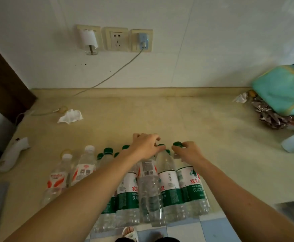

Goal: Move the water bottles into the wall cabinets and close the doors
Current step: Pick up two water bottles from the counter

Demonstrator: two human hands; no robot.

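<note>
Head view: green-capped water bottles (168, 189) stand clustered at the surface's near edge. The left hand (145, 147) grips hidden bottle tops; the right hand (186, 151) pinches a green cap (177, 143). Probably heavy, slick, crushable; necks are the firmest hold.

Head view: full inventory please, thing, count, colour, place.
Green-cap bottles: at least six, clear with green-white labels, front counter edge, centre.
White-cap bottles: two, clear with red-white labels, left of the green-cap ones.
Tissue: one, white, crumpled, counter left.
Sockets: three, cream, on wall; charger in right one.
Cable: one, pale, from charger down to counter.
Bag: one, teal, counter far right.
Counter: one, beige.
Left hand: grips bottle tops, centre.
Right hand: grips a green-cap bottle's neck.
</note>
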